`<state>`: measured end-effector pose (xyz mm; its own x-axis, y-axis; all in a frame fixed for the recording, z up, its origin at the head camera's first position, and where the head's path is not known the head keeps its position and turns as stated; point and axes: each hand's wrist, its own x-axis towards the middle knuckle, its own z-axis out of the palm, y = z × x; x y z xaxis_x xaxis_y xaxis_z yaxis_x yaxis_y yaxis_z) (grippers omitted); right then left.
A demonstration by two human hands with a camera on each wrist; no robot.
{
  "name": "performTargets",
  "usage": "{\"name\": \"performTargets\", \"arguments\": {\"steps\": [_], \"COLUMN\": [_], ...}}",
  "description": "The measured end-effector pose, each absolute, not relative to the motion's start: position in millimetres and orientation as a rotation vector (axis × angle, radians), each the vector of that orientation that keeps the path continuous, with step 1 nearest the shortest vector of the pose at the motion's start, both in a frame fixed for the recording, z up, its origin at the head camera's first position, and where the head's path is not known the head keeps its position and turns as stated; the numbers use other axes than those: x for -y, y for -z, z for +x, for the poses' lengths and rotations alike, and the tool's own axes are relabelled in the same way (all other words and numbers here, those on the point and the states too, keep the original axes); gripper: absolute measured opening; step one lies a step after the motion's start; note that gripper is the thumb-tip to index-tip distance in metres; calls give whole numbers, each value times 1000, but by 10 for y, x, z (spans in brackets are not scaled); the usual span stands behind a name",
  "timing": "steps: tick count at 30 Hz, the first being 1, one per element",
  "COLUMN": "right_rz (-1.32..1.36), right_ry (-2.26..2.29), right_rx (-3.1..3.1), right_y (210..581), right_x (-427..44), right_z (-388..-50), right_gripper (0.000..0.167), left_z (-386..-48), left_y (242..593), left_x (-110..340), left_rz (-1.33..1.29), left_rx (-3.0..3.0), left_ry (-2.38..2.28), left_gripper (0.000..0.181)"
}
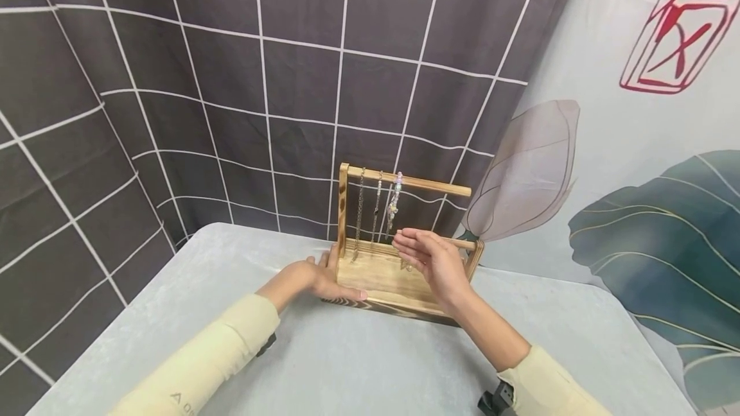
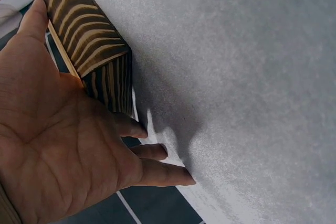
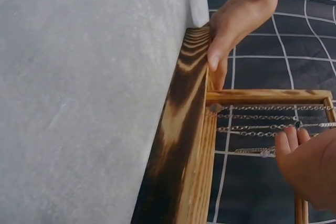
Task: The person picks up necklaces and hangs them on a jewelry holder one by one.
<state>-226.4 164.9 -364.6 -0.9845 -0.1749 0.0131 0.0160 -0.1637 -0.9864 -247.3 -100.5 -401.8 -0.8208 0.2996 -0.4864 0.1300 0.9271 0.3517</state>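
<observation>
One dark checked curtain (image 1: 300, 82) fills back of room, top cut off. Pale leaf-print cloth (image 1: 566, 37) at right, also cut off. Light grey worktop (image 1: 358, 364) below, front edge cut off. Wooden stand (image 1: 376, 278) on worktop near curtain, part hidden behind right hand (image 1: 437, 266). Left hand (image 1: 317, 279) spread, thumb on stand's front edge, fingers past its end. Right hand flat, fingers straight, near chains (image 1: 395, 194) hanging from stand; cannot tell if touching. Chain ends hard to make out.
</observation>
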Motion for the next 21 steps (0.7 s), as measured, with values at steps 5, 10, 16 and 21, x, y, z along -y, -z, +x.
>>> {"name": "performTargets", "arguments": {"steps": [5, 10, 16, 21], "right_rz": [-245, -202, -194, -224], "right_ry": [2150, 2114, 2038, 1873], "right_rx": [-2015, -2115, -2223, -2369], "right_y": [3724, 3825, 3916, 3971], "right_x": [-1689, -1741, -1823, -1851], "right_z": [-2255, -2282, -2323, -2332], "right_gripper": [49, 43, 39, 40], "left_z": [-2464, -2451, -2452, -2477], "left_y": [4025, 4031, 4021, 4016], "left_x": [1004, 1016, 1024, 1023], "left_rz": [295, 286, 296, 324], "left_rx": [-2536, -2525, -2522, -2521], "left_ry": [-418, -422, -422, -406], "left_gripper": [144, 145, 144, 144]}}
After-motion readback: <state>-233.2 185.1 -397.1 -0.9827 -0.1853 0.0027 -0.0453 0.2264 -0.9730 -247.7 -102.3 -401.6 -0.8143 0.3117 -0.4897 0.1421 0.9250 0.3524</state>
